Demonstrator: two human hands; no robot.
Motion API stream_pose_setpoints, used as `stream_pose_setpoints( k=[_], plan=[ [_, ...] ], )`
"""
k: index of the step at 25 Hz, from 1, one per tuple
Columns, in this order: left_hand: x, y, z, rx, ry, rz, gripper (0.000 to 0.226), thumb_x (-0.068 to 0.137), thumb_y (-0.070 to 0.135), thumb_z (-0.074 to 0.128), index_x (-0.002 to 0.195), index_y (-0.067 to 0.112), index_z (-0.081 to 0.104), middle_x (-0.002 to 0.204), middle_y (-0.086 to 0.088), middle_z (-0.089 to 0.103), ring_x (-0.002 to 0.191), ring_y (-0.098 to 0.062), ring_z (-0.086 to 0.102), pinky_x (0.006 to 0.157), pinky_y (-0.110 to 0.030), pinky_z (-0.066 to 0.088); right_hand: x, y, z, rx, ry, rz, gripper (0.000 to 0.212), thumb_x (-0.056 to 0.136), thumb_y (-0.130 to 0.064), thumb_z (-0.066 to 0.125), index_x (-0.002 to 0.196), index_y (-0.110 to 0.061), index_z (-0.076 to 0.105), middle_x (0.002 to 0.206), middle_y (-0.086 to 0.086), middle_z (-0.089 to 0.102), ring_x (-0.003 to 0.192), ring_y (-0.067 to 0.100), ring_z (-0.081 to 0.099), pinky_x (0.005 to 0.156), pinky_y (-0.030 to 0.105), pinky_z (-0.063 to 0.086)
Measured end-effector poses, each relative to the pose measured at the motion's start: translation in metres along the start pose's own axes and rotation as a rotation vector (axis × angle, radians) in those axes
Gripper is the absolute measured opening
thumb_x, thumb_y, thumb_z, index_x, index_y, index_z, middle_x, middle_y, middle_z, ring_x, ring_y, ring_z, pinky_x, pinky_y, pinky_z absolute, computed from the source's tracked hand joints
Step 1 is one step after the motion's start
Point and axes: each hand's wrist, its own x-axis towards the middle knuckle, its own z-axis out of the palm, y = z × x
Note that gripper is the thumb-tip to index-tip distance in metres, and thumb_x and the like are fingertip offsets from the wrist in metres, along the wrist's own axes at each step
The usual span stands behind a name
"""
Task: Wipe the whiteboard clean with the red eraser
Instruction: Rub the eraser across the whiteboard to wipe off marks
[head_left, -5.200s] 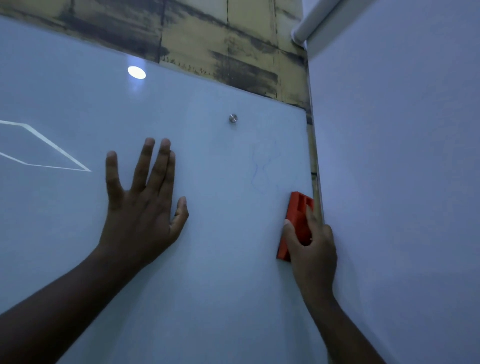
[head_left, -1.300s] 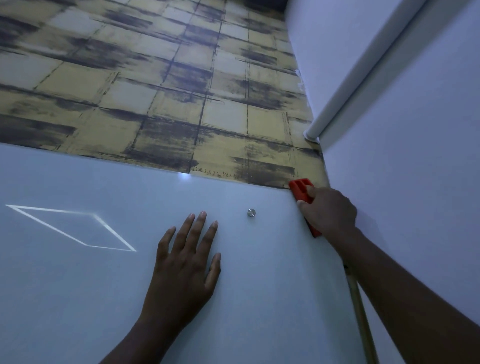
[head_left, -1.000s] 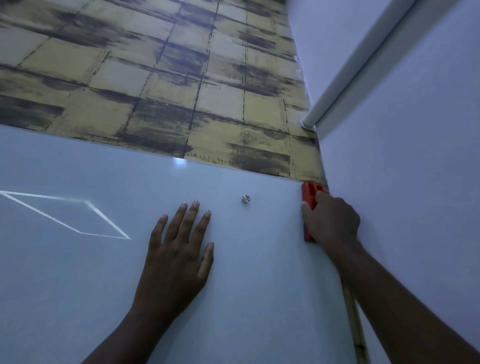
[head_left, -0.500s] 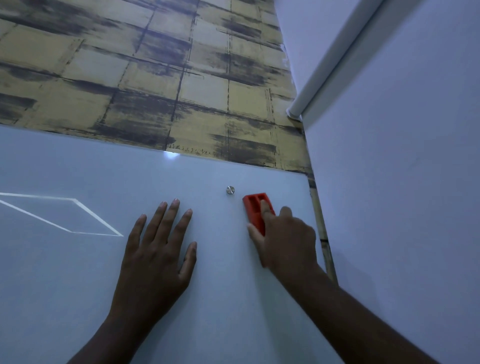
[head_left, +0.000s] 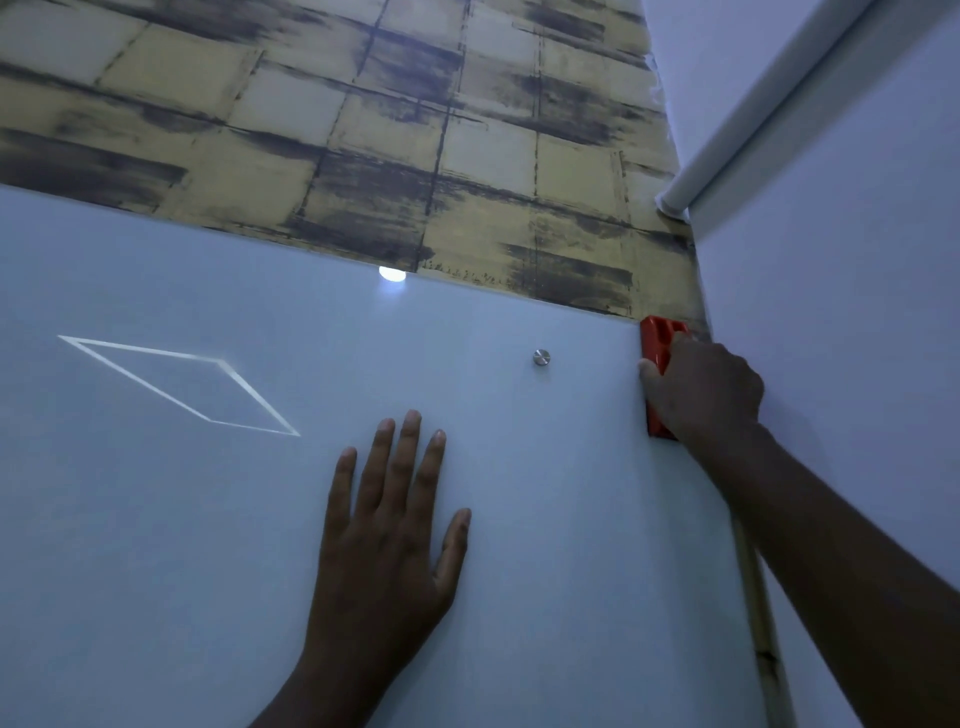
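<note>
At the top right corner of the whiteboard (head_left: 545, 519), the right hand (head_left: 701, 395) is gripping the red eraser (head_left: 658, 340), its fingers curled over the block and the thumb lying along the left edge; the eraser's top end is sitting level with the board's upper edge, pad side pressed to the surface, its right side just beside the board's right edge. Left hand (head_left: 389, 540) is resting flat on the board lower down and to the left, fingers straight and slightly spread, holding nothing, probably bracing. A small metal mounting stud (head_left: 541, 357) is showing between the two hands, nearer the eraser. No marker strokes are showing anywhere on the visible board; the bright diamond outline (head_left: 182, 384) at left and the round glare spot (head_left: 392, 273) near the top edge are reading as reflections, not ink. Patterned yellow-and-dark wallpaper (head_left: 363, 130) is running above the board, and a roller blind (head_left: 753, 119) is hanging on the adjoining wall at right. Judgement: the visible part is looking clean, so the wipe is appearing near done here, with the corner and right edge being finished; the board's left and lower areas are lying out of view, so their state is unknown.
</note>
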Motion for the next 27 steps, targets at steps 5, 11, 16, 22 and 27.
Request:
stream_pose_setpoints(
  k=[5,11,16,22,27],
  plan=[
    [-0.005,0.002,-0.006,-0.006,-0.040,0.014,0.072,0.103,0.049,0.041,0.166,0.015,0.033,0.175,-0.011,0.021,0.163,-0.030,0.021,0.128,-0.058,0.022,-0.047,-0.046,-0.023,-0.149,-0.153,-0.153,0.019,0.102,-0.031,0.056,0.101,-0.014,0.063,0.076,0.001,0.048,0.074,0.022,0.050,0.063,0.030,0.035],
    [0.004,-0.034,-0.016,-0.014,-0.009,0.246,0.061,0.099,0.049,0.052,0.150,0.016,0.059,0.161,-0.015,0.049,0.143,-0.035,0.053,0.111,-0.051,0.039,-0.116,-0.123,-0.045,-0.137,-0.239,-0.370,0.017,0.106,-0.034,0.053,0.096,-0.020,0.053,0.087,0.003,0.054,0.091,0.024,0.063,0.069,0.031,0.044],
    [0.078,-0.129,-0.032,0.101,0.038,0.189,0.051,0.094,0.043,0.050,0.136,0.019,0.068,0.146,-0.012,0.061,0.125,-0.037,0.061,0.096,-0.047,0.037,-0.100,-0.156,-0.035,-0.043,-0.108,-0.333,0.034,0.106,-0.041,0.055,0.084,-0.015,0.057,0.071,-0.002,0.042,0.074,0.019,0.051,0.068,0.030,0.041],
    [0.109,-0.179,-0.038,0.082,0.009,0.079,0.057,0.096,0.046,0.042,0.144,0.021,0.059,0.151,-0.010,0.052,0.138,-0.034,0.049,0.104,-0.049,0.029,-0.067,-0.188,-0.015,0.150,0.137,-0.192,0.058,0.098,-0.066,0.051,0.110,-0.012,0.069,0.086,0.006,0.066,0.078,0.025,0.065,0.067,0.032,0.045],
    [0.110,-0.181,-0.037,0.063,0.023,0.080,0.056,0.097,0.045,0.045,0.145,0.019,0.057,0.152,-0.012,0.052,0.139,-0.033,0.048,0.106,-0.050,0.029,-0.068,-0.258,-0.010,0.280,0.218,-0.208,0.061,0.100,-0.065,0.049,0.138,-0.019,0.062,0.108,0.008,0.069,0.095,0.026,0.068,0.072,0.032,0.043]
  ],
)
